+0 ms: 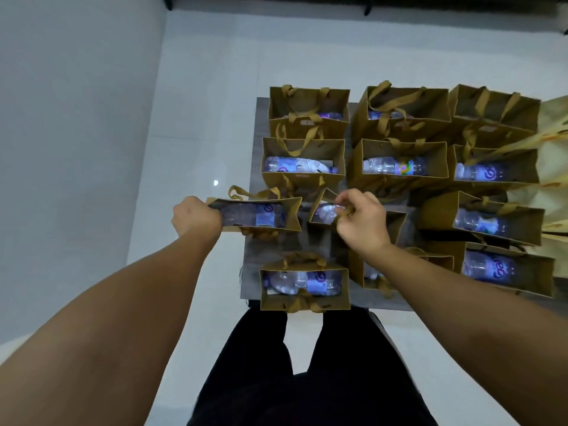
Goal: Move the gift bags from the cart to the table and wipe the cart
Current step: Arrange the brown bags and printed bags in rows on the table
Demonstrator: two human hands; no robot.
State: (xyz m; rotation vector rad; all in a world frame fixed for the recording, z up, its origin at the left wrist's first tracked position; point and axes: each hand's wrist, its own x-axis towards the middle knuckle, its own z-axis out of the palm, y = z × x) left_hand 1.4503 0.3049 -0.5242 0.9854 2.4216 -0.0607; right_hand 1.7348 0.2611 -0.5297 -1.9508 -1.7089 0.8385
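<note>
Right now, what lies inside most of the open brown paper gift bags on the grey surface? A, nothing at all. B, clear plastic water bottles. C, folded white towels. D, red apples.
B: clear plastic water bottles with bluish labels lie on their sides in the brown paper gift bags on the grey surface.

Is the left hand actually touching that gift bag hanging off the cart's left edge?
Touching. The head view shows the left hand gripping the end of the gift bag, its fingers curled over the bag's rim.

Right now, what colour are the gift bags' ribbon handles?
Golden brown, matching the gift bags; clearest on the ribbon handles in the head view.
</note>
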